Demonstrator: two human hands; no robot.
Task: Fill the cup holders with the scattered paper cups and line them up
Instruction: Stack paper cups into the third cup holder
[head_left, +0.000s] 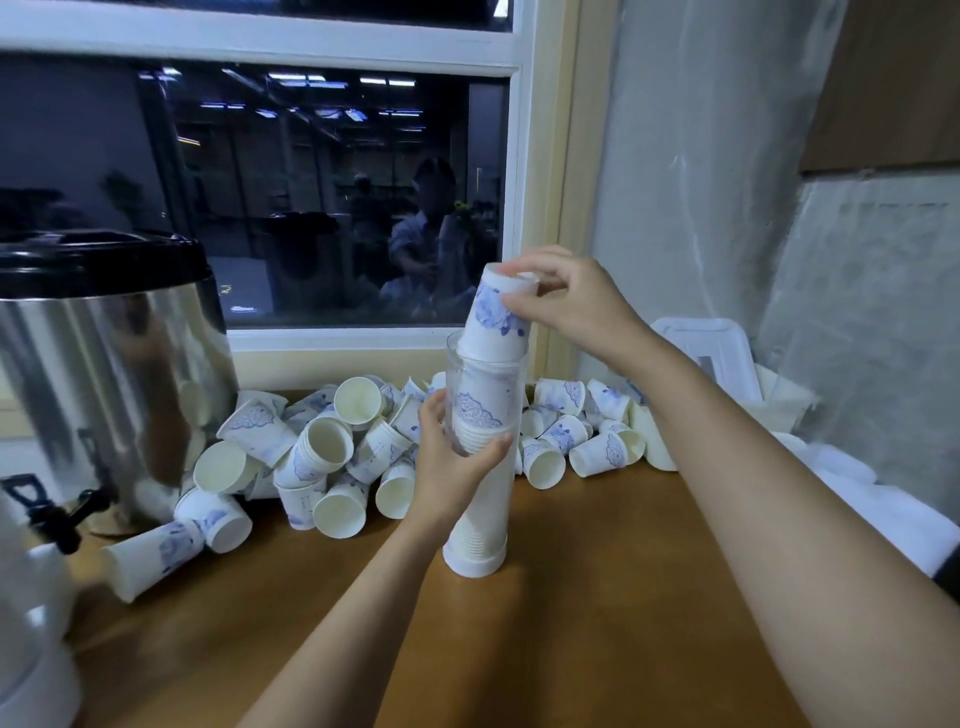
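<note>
A tall clear tube cup holder (480, 525) stands upright on the wooden counter (597, 597), packed with stacked white paper cups. My left hand (451, 457) grips the tube around its upper part. My right hand (566, 296) pinches an upside-down white cup with a blue pattern (496, 317) by its base, with the cup's rim sitting in the tube's open top. A heap of scattered paper cups (332, 447) lies along the wall under the window, on both sides of the tube.
A steel drinks urn with a black lid (104, 364) stands at the left, its tap (57, 514) facing the front. A white lidded box (706, 358) and white cloth (852, 483) lie at the right. The window sill runs behind the heap.
</note>
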